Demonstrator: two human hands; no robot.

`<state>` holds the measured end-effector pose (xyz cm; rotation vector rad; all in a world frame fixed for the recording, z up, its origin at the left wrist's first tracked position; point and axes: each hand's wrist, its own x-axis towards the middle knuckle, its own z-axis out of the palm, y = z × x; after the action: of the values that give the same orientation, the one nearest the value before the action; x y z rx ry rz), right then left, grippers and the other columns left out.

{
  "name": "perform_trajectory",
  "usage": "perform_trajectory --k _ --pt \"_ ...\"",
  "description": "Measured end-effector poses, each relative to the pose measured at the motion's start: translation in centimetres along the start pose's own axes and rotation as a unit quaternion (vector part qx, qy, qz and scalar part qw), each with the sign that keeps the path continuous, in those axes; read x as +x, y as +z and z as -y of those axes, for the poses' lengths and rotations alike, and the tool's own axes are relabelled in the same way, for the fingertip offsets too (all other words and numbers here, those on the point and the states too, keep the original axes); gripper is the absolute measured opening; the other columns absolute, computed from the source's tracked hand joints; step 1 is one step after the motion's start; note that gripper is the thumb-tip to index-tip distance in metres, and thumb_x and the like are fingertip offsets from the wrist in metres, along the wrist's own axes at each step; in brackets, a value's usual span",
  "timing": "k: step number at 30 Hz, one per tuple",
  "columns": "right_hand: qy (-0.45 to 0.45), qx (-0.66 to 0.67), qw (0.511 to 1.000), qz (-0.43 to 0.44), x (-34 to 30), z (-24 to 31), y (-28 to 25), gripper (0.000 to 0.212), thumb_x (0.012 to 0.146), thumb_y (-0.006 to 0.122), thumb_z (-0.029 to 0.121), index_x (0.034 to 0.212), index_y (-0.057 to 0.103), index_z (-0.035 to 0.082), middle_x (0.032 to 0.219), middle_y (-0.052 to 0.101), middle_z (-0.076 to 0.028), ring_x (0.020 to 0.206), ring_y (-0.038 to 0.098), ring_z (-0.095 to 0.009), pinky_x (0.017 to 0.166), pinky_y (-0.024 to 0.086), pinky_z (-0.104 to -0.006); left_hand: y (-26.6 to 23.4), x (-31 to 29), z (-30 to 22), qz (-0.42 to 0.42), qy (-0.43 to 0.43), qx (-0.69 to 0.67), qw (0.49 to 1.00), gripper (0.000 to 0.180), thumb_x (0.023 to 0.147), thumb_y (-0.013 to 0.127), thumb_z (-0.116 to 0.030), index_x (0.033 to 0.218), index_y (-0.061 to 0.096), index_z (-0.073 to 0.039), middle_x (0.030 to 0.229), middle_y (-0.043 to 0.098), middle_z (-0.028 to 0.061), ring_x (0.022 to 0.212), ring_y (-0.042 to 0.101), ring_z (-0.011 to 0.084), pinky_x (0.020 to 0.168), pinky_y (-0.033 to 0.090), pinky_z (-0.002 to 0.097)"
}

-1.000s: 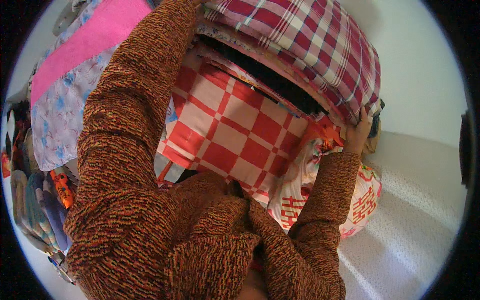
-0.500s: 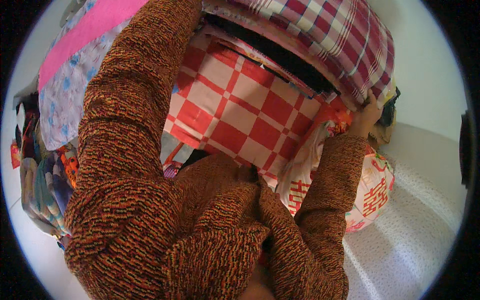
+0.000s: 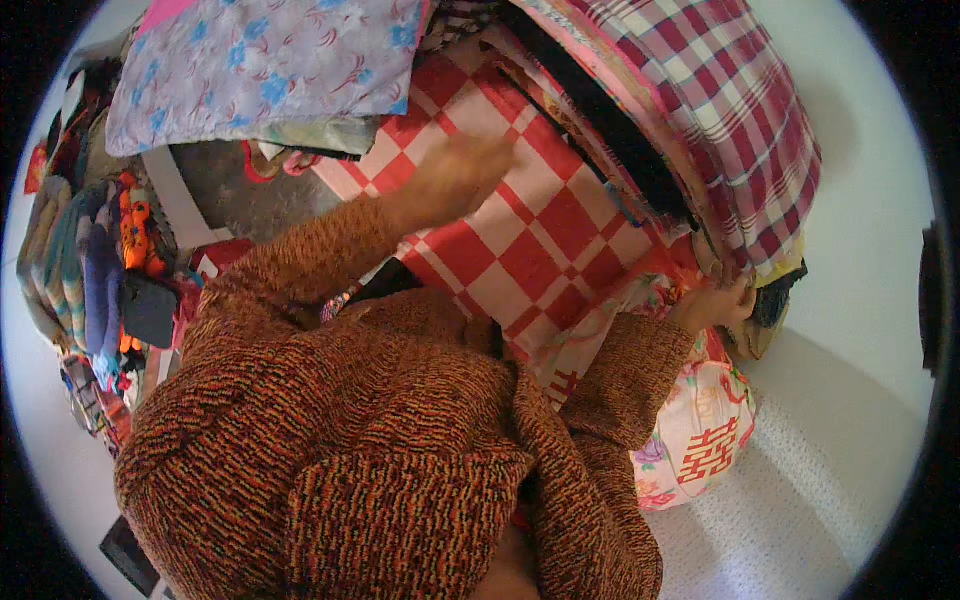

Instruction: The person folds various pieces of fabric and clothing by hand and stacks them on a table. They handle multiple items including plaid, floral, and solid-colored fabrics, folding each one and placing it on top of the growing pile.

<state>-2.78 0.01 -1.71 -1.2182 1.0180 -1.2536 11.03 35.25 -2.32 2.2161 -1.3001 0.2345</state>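
A red and pale pink checked sheet (image 3: 490,250) lies flat in front of me. My left hand (image 3: 460,175) is above its near left part, smeared by motion, so I cannot make out its fingers. At the right, thick layered bedding with a maroon and white plaid cover (image 3: 730,130) is heaped along the sheet's far edge; a black layer (image 3: 600,120) shows in its side. My right hand (image 3: 715,300) is at the near lower corner of this bedding, fingers apart. Whether it touches the corner is unclear.
A floral cloth (image 3: 270,75) with a pink band covers something at the far left. Folded clothes (image 3: 85,260) are piled at the left. A white bundle with red characters (image 3: 710,450) sits below my right hand, beside a pale dotted surface (image 3: 800,480).
My left arm has drawn back from the far edge, and its hand is now above the checked sheet. My right hand has moved down from the plaid corner, its fingers now apart.
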Motion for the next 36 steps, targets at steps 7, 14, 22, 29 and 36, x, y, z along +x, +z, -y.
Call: perform_trajectory --k 7,14,22,29,36 --pt "0.244 -0.041 0.958 0.146 -1.5 -8.6 -4.6 0.043 0.088 0.057 0.025 0.121 0.044 0.003 0.102 0.056 -0.013 0.088 0.059 -0.022 0.069 0.053 -0.0318 -0.2 -19.3 -3.3 0.452 -0.264 -0.149 0.839 0.030 0.082 0.055 -0.025 0.107 0.061 -0.010 0.102 0.060 0.0167 0.090 0.059 0.0356 0.075 0.048 0.0459" --pt "0.414 0.102 0.872 0.242 -1.1 -18.3 -2.1 0.061 0.087 0.060 0.034 0.136 0.036 0.006 0.123 0.047 -0.018 0.110 0.050 -0.029 0.087 0.047 -0.0364 3.6 -25.7 -1.1 0.439 -0.323 -0.128 0.829 0.043 0.079 0.058 -0.024 0.120 0.054 -0.010 0.111 0.058 0.0154 0.099 0.057 0.0337 0.082 0.047 0.0450" --pt "-0.017 -0.362 0.873 0.326 -3.1 -11.6 3.6 0.067 0.083 0.059 0.021 0.139 0.028 -0.002 0.135 0.039 -0.024 0.119 0.044 -0.033 0.089 0.045 -0.0373 5.5 -29.8 1.7 0.448 -0.335 -0.162 0.813 0.036 0.079 0.059 -0.022 0.113 0.055 -0.009 0.107 0.058 0.0156 0.098 0.057 0.0338 0.081 0.047 0.0459" --pt "-0.096 -0.485 0.843 0.211 -1.0 -15.0 4.5 0.060 0.081 0.063 0.024 0.129 0.041 -0.004 0.119 0.054 -0.021 0.099 0.059 -0.027 0.080 0.051 -0.0358 3.1 -30.0 2.5 0.418 -0.457 -0.161 0.768 0.032 0.078 0.060 -0.021 0.108 0.057 -0.012 0.104 0.059 0.0152 0.097 0.058 0.0340 0.077 0.049 0.0466" --pt "0.007 -0.355 0.904 0.238 -1.2 -16.9 2.2 0.054 0.084 0.057 0.026 0.127 0.042 -0.002 0.118 0.054 -0.019 0.101 0.056 -0.027 0.081 0.050 -0.0364 2.2 -36.8 7.4 0.428 -0.504 -0.201 0.723 0.032 0.079 0.058 -0.021 0.109 0.058 -0.012 0.099 0.063 0.0140 0.096 0.059 0.0323 0.080 0.048 0.0426"
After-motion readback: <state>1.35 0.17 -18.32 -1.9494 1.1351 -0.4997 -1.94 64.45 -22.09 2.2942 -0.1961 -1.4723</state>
